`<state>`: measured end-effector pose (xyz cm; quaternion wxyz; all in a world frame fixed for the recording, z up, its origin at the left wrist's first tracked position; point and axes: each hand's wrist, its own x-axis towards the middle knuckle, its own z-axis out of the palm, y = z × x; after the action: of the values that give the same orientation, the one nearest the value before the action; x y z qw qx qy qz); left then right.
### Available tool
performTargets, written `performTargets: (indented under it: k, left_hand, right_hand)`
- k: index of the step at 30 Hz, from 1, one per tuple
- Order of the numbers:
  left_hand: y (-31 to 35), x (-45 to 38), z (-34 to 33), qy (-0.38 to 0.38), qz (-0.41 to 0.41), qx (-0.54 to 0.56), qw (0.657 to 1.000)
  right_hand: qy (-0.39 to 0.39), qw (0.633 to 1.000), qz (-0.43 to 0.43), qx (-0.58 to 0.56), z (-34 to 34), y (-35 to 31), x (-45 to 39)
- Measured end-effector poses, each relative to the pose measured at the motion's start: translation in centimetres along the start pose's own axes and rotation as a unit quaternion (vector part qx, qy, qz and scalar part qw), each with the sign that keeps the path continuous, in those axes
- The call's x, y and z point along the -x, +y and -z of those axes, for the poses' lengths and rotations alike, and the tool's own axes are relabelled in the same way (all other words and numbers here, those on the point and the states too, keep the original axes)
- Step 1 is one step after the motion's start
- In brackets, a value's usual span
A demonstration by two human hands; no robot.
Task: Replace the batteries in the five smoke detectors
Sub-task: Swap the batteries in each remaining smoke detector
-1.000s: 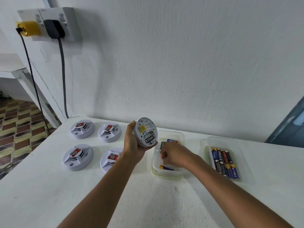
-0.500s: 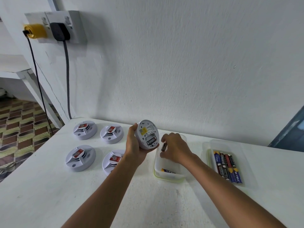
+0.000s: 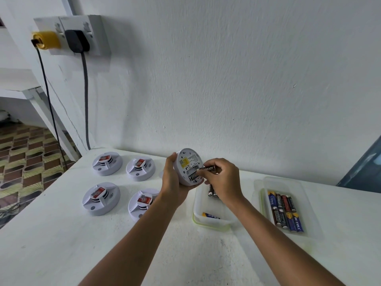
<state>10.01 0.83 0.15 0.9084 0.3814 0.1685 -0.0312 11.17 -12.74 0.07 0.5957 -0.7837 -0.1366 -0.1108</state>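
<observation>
My left hand (image 3: 173,182) grips the smoke detector (image 3: 188,167) above the table (image 3: 61,244), back side facing me (one battery already sits in its slot). My right hand (image 3: 224,178) pinches a black battery (image 3: 208,168) at the open compartment. Four detectors (image 3: 107,163) lie left.

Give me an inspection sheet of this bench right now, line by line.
Surface: white tabletop, bare in front.
Job's things: four white round smoke detectors lying flat; fifth detector held back-up, one cell seated; clear tub and clear tray of batteries.
Clutter: nothing seen.
Grips: left hand grips the fifth detector; right hand pinches a black battery.
Cables: two black leads from the wall socket.
Surroundings: white wall, patterned floor.
</observation>
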Motion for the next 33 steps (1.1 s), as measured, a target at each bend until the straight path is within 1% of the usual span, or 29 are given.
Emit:
performTargets:
  k: [2, 4, 5, 7, 8, 10, 13, 14, 15, 16, 17, 18, 20, 21, 22, 25, 28, 31, 33]
  left_hand:
    - [0.2, 0.1, -0.1, -0.004, 0.000, 0.002, 1.000]
    - [0.4, 0.2, -0.1, -0.004, 0.000, 0.002, 1.000]
    - [0.4, 0.2, -0.1, -0.003, 0.000, 0.001, 1.000]
    - [0.6, 0.2, -0.1, 0.002, 0.002, -0.004, 1.000]
    - [0.6, 0.2, 0.0, 0.004, 0.002, -0.006, 1.000]
    - [0.7, 0.2, 0.2, 0.006, 0.008, -0.001, 1.000]
    - [0.7, 0.3, 0.2, 0.010, 0.009, 0.007, 1.000]
    - [0.7, 0.3, 0.3, 0.011, 0.007, 0.009, 1.000]
    - [0.7, 0.2, 0.3, 0.012, 0.006, 0.010, 1.000]
    - [0.8, 0.2, 0.4, 0.012, 0.005, 0.010, 1.000]
    - [0.8, 0.2, 0.4, 0.010, 0.003, 0.010, 1.000]
    - [0.8, 0.2, 0.4, 0.007, 0.000, 0.008, 1.000]
    - [0.8, 0.3, 0.4, 0.001, -0.006, 0.000, 1.000]
    - [0.7, 0.3, 0.4, -0.002, -0.008, -0.005, 1.000]
    - [0.6, 0.3, 0.3, -0.006, -0.010, -0.010, 1.000]
    - [0.6, 0.6, 0.0, -0.013, -0.011, -0.015, 1.000]
    - [0.7, 0.7, -0.4, -0.020, -0.008, -0.001, 1.000]
    - [0.8, 0.9, -0.6, -0.028, -0.003, 0.008, 1.000]
    - [0.9, 0.9, -0.7, -0.030, 0.002, 0.011, 0.999]
  right_hand:
    - [-0.002, 1.000, -0.014, -0.022, -0.1, 0.1, -0.1]
    - [-0.023, 0.990, -0.084, -0.110, 0.0, -0.6, -0.1]
    - [-0.034, 0.975, -0.128, -0.178, 0.1, -1.1, -0.1]
    - [-0.046, 0.927, -0.214, -0.305, 0.4, -2.1, -0.2]
    - [-0.050, 0.901, -0.254, -0.349, 0.5, -2.3, -0.3]
    - [-0.062, 0.858, -0.312, -0.403, 0.7, -2.5, -0.2]
    - [-0.057, 0.804, -0.344, -0.482, 1.0, -2.1, 0.0]
    - [-0.057, 0.790, -0.344, -0.505, 1.1, -2.0, 0.1]
    - [-0.063, 0.785, -0.340, -0.514, 1.2, -1.9, 0.1]
    - [-0.075, 0.788, -0.330, -0.515, 1.3, -1.9, 0.1]
    - [-0.085, 0.801, -0.315, -0.501, 1.4, -1.8, 0.1]
    - [-0.091, 0.828, -0.293, -0.470, 1.4, -1.9, 0.0]
    - [-0.078, 0.910, -0.219, -0.342, 1.2, -2.0, -0.1]
    - [-0.063, 0.943, -0.176, -0.276, 1.1, -2.1, -0.1]
    - [-0.051, 0.961, -0.137, -0.234, 0.9, -2.3, 0.0]
    - [-0.035, 0.981, -0.053, -0.183, 0.4, -2.4, 0.4]
    - [-0.024, 0.997, 0.007, -0.076, -0.4, -1.7, 0.8]
    - [-0.030, 0.996, 0.068, -0.050, -0.9, -1.1, 1.2]
    - [-0.037, 0.994, 0.091, -0.051, -1.0, -1.0, 1.5]
